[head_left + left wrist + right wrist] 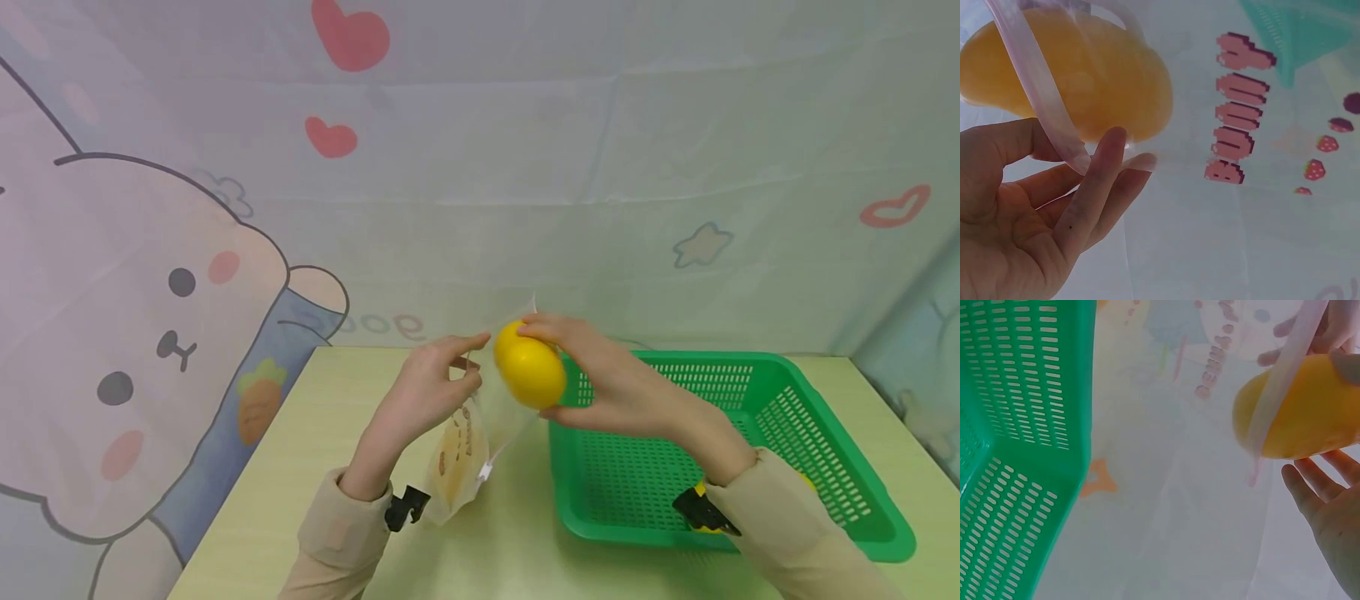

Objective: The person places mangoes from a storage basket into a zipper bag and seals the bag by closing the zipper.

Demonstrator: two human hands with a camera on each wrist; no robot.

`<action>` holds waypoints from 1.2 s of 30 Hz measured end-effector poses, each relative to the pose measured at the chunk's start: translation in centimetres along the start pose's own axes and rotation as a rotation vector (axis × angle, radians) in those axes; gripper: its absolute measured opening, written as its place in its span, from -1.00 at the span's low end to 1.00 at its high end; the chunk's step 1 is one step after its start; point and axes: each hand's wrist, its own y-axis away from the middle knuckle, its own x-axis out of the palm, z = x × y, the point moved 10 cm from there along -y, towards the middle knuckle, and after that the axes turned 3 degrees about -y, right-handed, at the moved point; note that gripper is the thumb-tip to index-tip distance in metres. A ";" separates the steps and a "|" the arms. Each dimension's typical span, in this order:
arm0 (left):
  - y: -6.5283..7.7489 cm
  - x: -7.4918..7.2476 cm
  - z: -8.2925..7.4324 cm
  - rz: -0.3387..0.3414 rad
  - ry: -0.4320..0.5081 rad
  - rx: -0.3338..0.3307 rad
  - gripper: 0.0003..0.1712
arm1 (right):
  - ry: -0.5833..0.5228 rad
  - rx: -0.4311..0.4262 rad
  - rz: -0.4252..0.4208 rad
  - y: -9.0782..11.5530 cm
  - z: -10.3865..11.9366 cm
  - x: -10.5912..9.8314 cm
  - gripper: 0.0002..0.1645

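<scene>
My right hand (600, 371) grips a smooth yellow mango (532, 371), thumb below and fingers above. The mango is at the mouth of a translucent zip bag (453, 467); how far inside it lies, I cannot tell. With thumb and fingers, my left hand (431, 387) pinches the bag's rim on the left. In the left wrist view, the pale zip strip (1041, 87) crosses in front of the mango, and the bag's film shows pink BUNNY lettering (1235, 112). A white slider (485, 472) hangs on the strip.
A green slotted basket (570, 508) stands on the pale wooden table (360, 417) to the right. Something yellow (807, 482) in it is mostly hidden by my right sleeve. A cartoon-printed cloth (525, 167) hangs behind the table.
</scene>
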 end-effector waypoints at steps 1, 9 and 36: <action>0.0 0.0 0.0 0.000 -0.001 0.001 -0.42 | 0.006 -0.001 0.008 -0.1 0.0 0.2 0.08; 0.0 0.1 -0.1 -0.001 -0.002 0.005 -0.42 | 0.034 0.016 0.056 -0.5 -0.5 1.1 0.05; -0.2 0.2 0.1 -0.010 -0.027 0.004 -0.42 | 0.218 -0.009 0.213 -1.7 0.5 2.5 0.09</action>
